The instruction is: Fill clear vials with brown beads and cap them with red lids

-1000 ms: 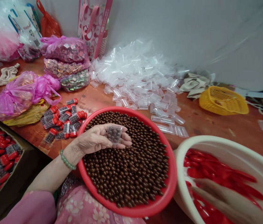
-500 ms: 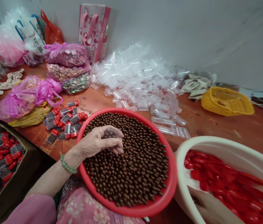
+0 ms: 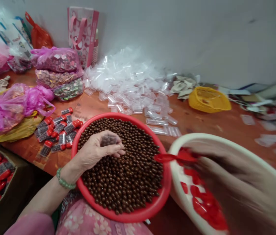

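So the left hand is curled around a small clear plastic packet with some glossy brown balls inside, holding it right above a big round red plastic basin heaped with more of those brown balls. That wrist has a green bead bracelet on it, and a pink sleeve shows just behind. Over to the right of that hand, the right hand is pretty much a motion blur above a wide cream-white plastic tub of glossy red plastic pieces. A long red plastic piece sticks out from it toward the red basin, but honestly you can't tell if it's gripped. Just past the left hand, clear packets with red ends lie loose on a reddish-brown tabletop, and farther ahead sits a big heap of clear little plastic bags.
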`<action>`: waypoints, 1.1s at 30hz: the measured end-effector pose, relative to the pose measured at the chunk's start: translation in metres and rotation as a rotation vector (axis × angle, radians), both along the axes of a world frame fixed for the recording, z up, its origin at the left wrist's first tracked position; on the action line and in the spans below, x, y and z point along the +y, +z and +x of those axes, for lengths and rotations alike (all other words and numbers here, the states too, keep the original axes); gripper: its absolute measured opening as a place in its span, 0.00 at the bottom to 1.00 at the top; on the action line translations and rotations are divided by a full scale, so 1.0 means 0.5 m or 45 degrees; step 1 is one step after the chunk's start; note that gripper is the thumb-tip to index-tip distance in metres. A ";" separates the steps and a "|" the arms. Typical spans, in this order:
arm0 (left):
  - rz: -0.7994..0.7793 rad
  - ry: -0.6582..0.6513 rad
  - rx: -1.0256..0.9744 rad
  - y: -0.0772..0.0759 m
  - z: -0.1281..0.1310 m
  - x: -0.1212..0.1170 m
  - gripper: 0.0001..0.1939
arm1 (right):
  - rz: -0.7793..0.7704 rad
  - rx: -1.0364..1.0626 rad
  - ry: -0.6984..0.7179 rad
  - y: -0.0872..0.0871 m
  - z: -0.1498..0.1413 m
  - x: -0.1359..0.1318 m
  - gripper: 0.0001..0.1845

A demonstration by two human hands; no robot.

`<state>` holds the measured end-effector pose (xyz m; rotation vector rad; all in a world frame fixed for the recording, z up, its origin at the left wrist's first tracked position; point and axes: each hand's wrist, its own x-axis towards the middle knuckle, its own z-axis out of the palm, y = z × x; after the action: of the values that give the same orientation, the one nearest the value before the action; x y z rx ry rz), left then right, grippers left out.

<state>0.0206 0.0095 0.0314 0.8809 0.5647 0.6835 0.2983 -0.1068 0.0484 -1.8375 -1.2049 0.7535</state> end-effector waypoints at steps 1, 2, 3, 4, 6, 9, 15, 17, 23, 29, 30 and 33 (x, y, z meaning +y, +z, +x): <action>0.005 0.040 0.008 0.004 0.002 -0.002 0.14 | 0.090 0.142 -0.029 0.006 -0.038 0.028 0.09; 0.003 0.083 0.011 0.008 0.003 -0.003 0.14 | 0.155 0.282 0.009 0.008 -0.070 0.055 0.09; -0.004 0.126 0.011 0.010 0.003 -0.004 0.14 | 0.245 0.392 0.041 0.007 -0.097 0.079 0.10; -0.014 0.168 0.008 0.010 0.004 -0.005 0.15 | 0.280 0.487 0.100 0.004 -0.117 0.098 0.10; -0.027 0.244 0.014 0.008 0.004 -0.005 0.16 | 0.325 0.580 0.177 -0.005 -0.143 0.122 0.08; -0.034 0.283 0.030 -0.001 0.002 -0.003 0.15 | 0.362 0.569 0.210 -0.017 -0.160 0.131 0.05; -0.214 0.304 -0.066 -0.009 0.000 0.005 0.18 | 0.413 0.704 0.239 -0.032 -0.182 0.144 0.06; -0.238 0.332 -0.061 -0.010 -0.002 0.008 0.20 | 0.451 0.646 0.258 -0.034 -0.189 0.151 0.07; 0.052 0.425 0.183 -0.007 -0.017 0.013 0.16 | 0.494 0.209 0.410 -0.016 -0.181 0.162 0.07; 0.192 0.276 0.379 -0.001 -0.022 0.009 0.14 | 0.547 -0.221 0.822 0.015 -0.177 0.170 0.16; 0.205 0.246 0.397 -0.001 -0.020 0.009 0.14 | 0.533 -0.265 0.886 0.018 -0.179 0.170 0.18; 0.195 0.175 0.393 -0.004 -0.017 0.010 0.16 | 0.487 -0.353 1.034 0.022 -0.191 0.169 0.23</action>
<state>0.0124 0.0143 0.0296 1.1082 0.8637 0.7271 0.2030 -0.0225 0.0595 -1.1293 -2.1572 0.6251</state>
